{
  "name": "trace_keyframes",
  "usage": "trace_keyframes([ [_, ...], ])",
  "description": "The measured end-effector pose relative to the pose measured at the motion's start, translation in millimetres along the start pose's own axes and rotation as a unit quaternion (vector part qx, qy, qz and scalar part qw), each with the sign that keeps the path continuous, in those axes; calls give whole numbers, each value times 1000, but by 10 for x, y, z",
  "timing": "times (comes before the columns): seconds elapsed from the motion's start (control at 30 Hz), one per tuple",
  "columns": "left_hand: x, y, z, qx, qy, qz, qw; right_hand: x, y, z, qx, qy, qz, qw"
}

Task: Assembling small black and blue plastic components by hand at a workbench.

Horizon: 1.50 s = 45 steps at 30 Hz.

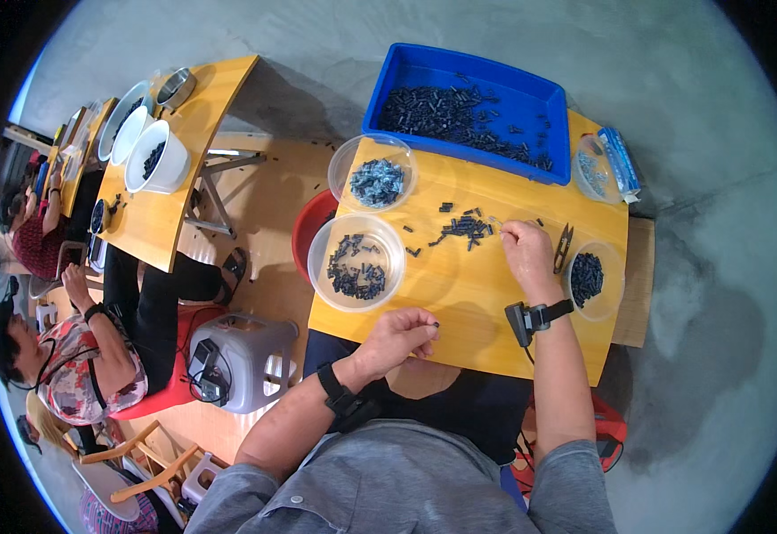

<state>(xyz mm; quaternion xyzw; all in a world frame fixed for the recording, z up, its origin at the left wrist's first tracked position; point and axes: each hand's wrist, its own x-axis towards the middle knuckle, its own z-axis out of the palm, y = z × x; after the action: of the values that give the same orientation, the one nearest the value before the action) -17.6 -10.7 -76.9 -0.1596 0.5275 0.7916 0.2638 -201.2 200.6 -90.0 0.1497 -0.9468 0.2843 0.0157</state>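
Observation:
My left hand [397, 338] is closed in a pinch at the table's near edge, with the dark end of a small black cylindrical piece [436, 325] showing at its fingertips. My right hand [528, 255] is closed too, its fingertips beside a loose pile of small black cylindrical pieces [469, 229]; what they hold is too small to make out. Just right of that hand lie black-handled snips [564, 247]. A clear tub [395, 267] with scattered black pieces stands beyond my left hand. To the right, another clear tub [609, 307] contains more black pieces.
A large blue tray [531, 93] of black pieces spans the table's far end. Near it are a tub of bluish bits [378, 183], a small tub [587, 178] and a blue-white packet [621, 165]. A red basin [310, 233] stands left. Another person [95, 360] sits leftward.

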Motion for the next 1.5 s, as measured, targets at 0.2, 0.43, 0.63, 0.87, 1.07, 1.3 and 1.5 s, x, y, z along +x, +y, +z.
trace_keyframes([
  [0.2, -16, 9, 36, -23, -2, 26, 999, -38, 78, 73, -52, 19, -58, 997],
  [0.43, -159, 349, 207, -56, 3, 141, 988, -331, -284, -264, 297, -37, 119, 947],
  [0.63, -302, 448, 297, -22, 10, 189, 982, -638, -832, -640, 378, -112, 100, 914],
  [0.87, -413, 501, 388, -5, 21, 181, 983, -829, -1320, -955, 422, -169, -4, 891],
  [1.07, -491, 530, 417, 29, 29, 184, 982, -851, -1390, -953, 357, -207, -73, 908],
  [1.3, -526, 509, 383, 46, 37, 168, 984, -868, -1433, -953, 330, -225, -103, 911],
  [1.5, -525, 481, 342, 71, 26, 172, 982, -810, -1482, -979, 256, -230, -169, 924],
])
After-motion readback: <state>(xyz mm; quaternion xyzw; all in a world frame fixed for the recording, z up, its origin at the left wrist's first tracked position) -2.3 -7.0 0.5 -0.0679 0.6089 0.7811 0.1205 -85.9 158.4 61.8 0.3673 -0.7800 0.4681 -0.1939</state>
